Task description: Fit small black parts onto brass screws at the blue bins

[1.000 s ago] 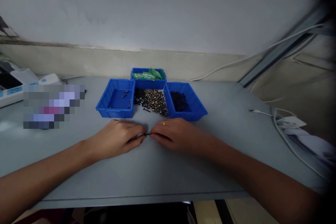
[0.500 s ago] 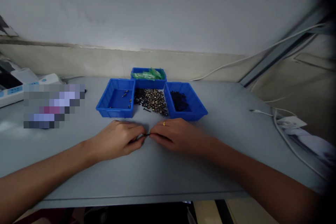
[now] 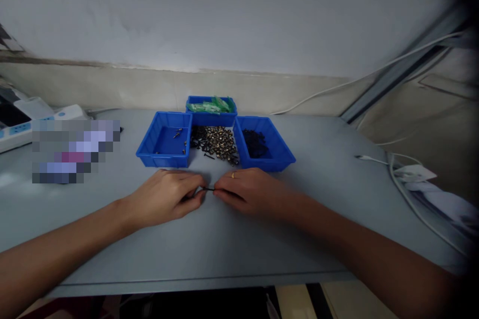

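A thin black screw (image 3: 208, 189) spans the small gap between my two hands, just in front of the pile. My left hand (image 3: 168, 194) has its thumb and fingers closed at the screw's left end. The right end is pinched by my right hand (image 3: 249, 189), which wears a ring. Beyond them lies a heap of brassy metal pieces (image 3: 221, 143), with black screws (image 3: 199, 137) along its left side. Fingertips hide both ends of the held screw.
A blue bin (image 3: 164, 159) with a few metal pieces stands left of the heap, another blue bin (image 3: 267, 163) with dark screws right. Behind is a blue bin (image 3: 211, 118) holding green bags (image 3: 213, 105). A power strip (image 3: 22, 132) sits far left; cables (image 3: 411, 204) lie right.
My left fingers have drawn slightly left and the gap between the hands is wider, so more of the black screw shows. My right hand has barely moved.
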Motion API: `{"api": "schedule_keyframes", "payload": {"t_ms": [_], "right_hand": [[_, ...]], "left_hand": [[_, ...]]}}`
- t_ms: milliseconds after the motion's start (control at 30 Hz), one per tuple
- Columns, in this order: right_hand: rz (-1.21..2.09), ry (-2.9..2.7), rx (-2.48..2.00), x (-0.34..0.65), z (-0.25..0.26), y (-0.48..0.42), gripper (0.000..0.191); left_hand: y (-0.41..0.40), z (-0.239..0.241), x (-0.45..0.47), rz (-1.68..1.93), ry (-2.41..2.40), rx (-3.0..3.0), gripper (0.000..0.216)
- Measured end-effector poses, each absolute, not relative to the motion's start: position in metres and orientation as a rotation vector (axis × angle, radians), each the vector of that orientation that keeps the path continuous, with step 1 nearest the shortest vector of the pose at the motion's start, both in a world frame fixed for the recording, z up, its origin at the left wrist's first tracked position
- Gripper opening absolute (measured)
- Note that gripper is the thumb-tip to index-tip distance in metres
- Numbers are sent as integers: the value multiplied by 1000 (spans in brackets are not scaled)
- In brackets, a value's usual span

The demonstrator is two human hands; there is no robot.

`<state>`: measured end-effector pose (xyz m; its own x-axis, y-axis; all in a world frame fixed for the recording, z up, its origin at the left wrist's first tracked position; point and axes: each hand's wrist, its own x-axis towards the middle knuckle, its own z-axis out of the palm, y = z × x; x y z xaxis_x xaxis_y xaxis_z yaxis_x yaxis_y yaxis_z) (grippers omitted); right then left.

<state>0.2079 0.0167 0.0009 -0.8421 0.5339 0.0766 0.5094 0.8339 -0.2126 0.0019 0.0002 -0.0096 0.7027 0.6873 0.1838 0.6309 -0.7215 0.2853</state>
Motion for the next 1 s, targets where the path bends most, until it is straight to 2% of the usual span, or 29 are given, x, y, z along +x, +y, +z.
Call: {"api": "schedule_keyframes", "payload": {"t_ms": [233,467,700,1000], "right_hand": [[273,-2885,-817,206,3,16,22],[360,-2856,-812,205,2,15,21],[510,-2840,-816,205,1,17,20],[485,-2777,-862,209,0,18,22]], "left_hand": [[-2,-7,1,529,1054,2650,17],[-1,-13,1,571,918,2626,11],[-2,-10,1,604,793,2558,15],[-2,-9,2,536,930,2662,11]]}}
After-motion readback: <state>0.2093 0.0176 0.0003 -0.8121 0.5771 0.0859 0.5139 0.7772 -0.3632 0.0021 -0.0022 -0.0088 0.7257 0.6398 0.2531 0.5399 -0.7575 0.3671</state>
